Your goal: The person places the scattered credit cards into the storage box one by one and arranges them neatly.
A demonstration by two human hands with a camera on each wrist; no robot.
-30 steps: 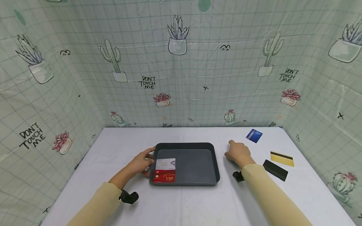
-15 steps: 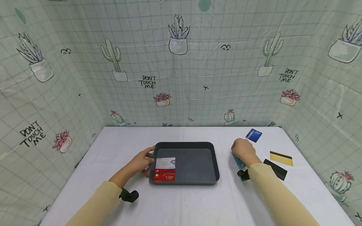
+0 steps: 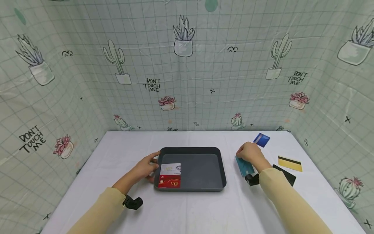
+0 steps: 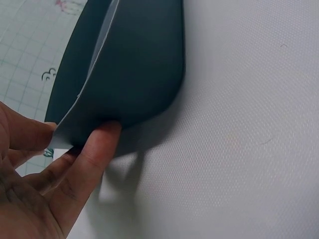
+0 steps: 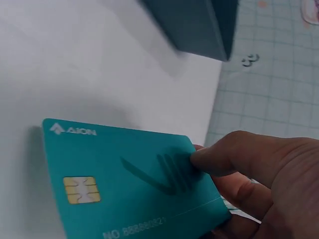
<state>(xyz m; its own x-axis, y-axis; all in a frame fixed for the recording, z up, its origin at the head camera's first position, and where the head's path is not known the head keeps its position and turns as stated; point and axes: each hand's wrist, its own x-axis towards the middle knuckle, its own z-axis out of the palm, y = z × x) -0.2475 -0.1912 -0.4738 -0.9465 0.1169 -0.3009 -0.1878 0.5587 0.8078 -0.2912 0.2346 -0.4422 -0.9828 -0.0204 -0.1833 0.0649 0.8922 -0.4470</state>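
The card (image 5: 134, 162) points lengthwise toward the person, chip (image 5: 82, 190) farthest from the pinching right hand (image 3: 251, 153); left hand (image 3: 146, 168) touches the tray (image 3: 201, 171).

We see a white tabletop (image 3: 201, 211) and, at its far, left and right sides, a gridded curtain (image 3: 208, 71) printed with potted cacti (image 3: 282, 48).

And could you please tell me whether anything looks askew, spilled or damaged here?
Nothing looks spilled or damaged. The blue card, gold card and black card lie askew on the right, scattered at slants, whereas the red VIP card sits roughly square in the gray tray.
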